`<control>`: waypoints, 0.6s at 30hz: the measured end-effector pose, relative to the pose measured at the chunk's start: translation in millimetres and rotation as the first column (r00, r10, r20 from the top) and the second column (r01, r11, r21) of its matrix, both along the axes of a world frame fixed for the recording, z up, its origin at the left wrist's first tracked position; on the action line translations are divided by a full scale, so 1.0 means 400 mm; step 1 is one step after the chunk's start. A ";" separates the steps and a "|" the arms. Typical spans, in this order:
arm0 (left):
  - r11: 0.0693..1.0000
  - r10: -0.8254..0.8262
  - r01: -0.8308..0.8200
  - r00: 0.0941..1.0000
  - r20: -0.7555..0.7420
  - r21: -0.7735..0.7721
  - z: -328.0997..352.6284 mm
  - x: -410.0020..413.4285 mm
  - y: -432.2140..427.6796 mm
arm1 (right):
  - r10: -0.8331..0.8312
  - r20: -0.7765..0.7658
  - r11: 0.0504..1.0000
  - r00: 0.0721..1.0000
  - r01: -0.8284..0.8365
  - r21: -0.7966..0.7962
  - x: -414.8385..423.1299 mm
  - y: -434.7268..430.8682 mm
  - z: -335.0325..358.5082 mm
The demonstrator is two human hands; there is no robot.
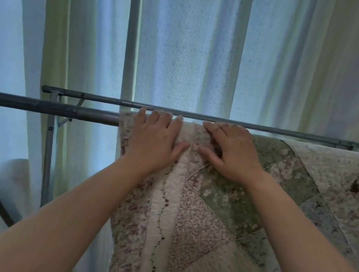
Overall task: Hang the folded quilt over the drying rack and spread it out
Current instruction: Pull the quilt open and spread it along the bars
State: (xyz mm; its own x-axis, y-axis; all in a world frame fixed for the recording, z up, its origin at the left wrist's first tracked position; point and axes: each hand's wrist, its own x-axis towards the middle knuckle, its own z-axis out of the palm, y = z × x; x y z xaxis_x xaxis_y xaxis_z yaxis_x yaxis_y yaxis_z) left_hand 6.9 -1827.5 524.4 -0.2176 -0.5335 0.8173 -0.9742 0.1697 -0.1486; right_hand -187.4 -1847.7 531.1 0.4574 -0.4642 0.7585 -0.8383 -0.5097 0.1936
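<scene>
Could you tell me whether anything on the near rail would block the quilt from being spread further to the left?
Nothing visible does. The near rail is bare to the left of the quilt, and the left hand and right hand lie directly on the quilt.
</scene>
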 end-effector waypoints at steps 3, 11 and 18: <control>0.999 0.033 -0.035 0.997 -0.070 -0.026 -0.002 -0.049 -0.007 | 0.004 -0.036 1.000 0.999 -0.004 0.006 -0.076 -0.005 0.011; 0.999 0.019 -0.024 0.994 -0.112 -0.047 -0.010 -0.214 -0.025 | -0.022 -0.035 0.999 0.999 0.024 0.048 -0.231 -0.033 0.024; 0.999 0.020 -0.024 0.992 -0.123 -0.037 -0.004 -0.294 -0.035 | 0.005 -0.029 0.999 1.000 -0.003 0.054 -0.269 -0.045 0.023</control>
State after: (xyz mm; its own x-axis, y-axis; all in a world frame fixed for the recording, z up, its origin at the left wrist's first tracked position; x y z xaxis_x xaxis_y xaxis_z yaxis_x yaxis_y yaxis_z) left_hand -110.8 -1841.7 522.7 -0.1034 -0.5044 0.8572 -0.9889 0.1445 -0.0343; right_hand -295.0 -1865.8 540.4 0.4806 -0.5024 0.7187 -0.8307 -0.5235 0.1895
